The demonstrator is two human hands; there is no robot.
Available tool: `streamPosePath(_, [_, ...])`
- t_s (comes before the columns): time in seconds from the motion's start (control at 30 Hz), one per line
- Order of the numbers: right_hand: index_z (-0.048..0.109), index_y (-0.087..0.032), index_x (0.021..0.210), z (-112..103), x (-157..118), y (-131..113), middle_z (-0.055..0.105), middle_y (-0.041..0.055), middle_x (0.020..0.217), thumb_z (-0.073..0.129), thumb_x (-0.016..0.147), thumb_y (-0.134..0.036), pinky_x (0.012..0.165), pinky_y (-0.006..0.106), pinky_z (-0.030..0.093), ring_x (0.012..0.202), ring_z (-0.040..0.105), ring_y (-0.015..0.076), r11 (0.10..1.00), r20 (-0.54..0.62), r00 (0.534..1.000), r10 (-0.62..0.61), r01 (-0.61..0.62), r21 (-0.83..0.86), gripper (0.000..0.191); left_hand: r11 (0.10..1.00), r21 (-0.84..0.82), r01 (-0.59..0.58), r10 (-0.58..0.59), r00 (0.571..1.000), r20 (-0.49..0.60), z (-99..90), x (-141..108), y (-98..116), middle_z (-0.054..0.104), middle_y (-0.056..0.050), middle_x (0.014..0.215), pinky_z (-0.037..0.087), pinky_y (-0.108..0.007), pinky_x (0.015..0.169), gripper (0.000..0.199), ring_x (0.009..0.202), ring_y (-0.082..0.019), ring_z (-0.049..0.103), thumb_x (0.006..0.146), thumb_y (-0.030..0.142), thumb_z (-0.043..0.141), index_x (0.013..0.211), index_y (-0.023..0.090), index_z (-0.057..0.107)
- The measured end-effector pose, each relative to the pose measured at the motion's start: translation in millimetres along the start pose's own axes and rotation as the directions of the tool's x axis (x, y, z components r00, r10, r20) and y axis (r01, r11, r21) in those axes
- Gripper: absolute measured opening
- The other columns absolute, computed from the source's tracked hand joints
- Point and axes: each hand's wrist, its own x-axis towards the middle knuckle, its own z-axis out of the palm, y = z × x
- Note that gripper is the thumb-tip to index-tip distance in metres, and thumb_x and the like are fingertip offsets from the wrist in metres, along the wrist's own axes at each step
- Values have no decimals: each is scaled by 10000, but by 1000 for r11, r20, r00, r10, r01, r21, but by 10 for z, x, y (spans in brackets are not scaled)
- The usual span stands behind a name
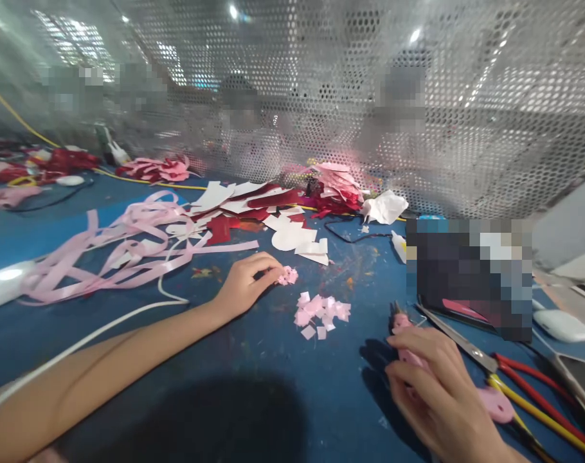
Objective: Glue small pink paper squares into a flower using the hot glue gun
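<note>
My left hand [251, 280] reaches in from the left, its thumb and fingers pinched on a small, crinkled pink piece [288, 276] just above the table. Just beyond these fingers lies a loose heap of small pink ribbon squares [321, 312]. At the lower right, my right hand [434, 382] is curled around a pink-handled tool [499, 405] with a dark, narrow tip pointing away from me. Its exact kind does not show. Scissors [476, 353] with open blades lie beside that hand, near pliers with red handles [538, 379] and a yellow-handled tool [538, 405].
Tangled pink ribbon [123, 251] spreads over the left of the blue table [331, 399], with a white cable [128, 312] across it. White and dark red scraps [254, 202] lie farther back. A perforated metal screen [292, 96] stands behind; a blurred dark object [466, 276] stands right.
</note>
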Motion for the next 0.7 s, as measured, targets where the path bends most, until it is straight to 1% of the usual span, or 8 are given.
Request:
streamPosePath(0.1, [590,-184,835,-2,-2,7,590,95,1035,551,767,10,839,394,457,995,568,213,1000,-2,1000,-4,4,2,210,999,-32,-2,4,999,54,3,26,-16,690,-39,846,491,-292,794,254,828,-158,631,904,325,515,792,183,693])
streamPosePath(0.23, [600,-199,827,-3,-3,19,602,90,1033,555,771,-15,830,389,467,975,589,213,1000,-13,1000,-10,10,-3,197,996,-71,-57,67,986,151,42,33,-28,716,-48,963,482,-352,920,202,1000,-178,621,896,282,525,911,218,716])
streamPosePath(0.3, [606,-204,819,-2,-5,22,606,89,1035,555,773,-26,826,390,472,966,598,215,1000,-16,1000,-9,9,-9,190,992,-100,-74,91,980,177,60,24,-40,722,-48,984,480,-374,944,185,1026,-181,620,885,266,546,944,228,716])
streamPosePath(0.4, [607,-201,816,-1,-12,19,602,90,1038,554,774,-21,827,388,469,967,594,214,1000,-15,1000,-8,8,-11,193,989,-127,-72,92,982,164,73,7,-59,729,-50,960,493,-375,930,145,990,-182,637,850,277,604,917,225,722])
streamPosePath(0.57, [601,-184,843,-6,-17,7,584,102,1058,558,770,2,852,400,452,1006,567,220,1000,10,1000,-21,21,1,205,992,-102,-72,85,987,135,72,-2,-70,738,-43,887,528,-350,843,124,892,-176,651,790,266,676,893,220,727])
streamPosePath(0.63, [601,-184,844,-7,-15,6,583,101,1059,556,770,6,854,403,449,1010,565,222,1000,11,1000,-21,20,1,209,994,-101,-51,64,989,131,71,0,-66,746,-26,887,512,-372,903,106,884,-172,664,786,271,685,871,237,737])
streamPosePath(0.7, [600,-188,846,-6,-14,8,584,97,1060,554,772,5,856,406,447,1015,563,223,1000,18,1000,-13,13,1,212,994,-111,-15,31,990,136,71,3,-60,754,1,882,458,-417,1006,93,878,-170,681,786,295,687,850,264,747])
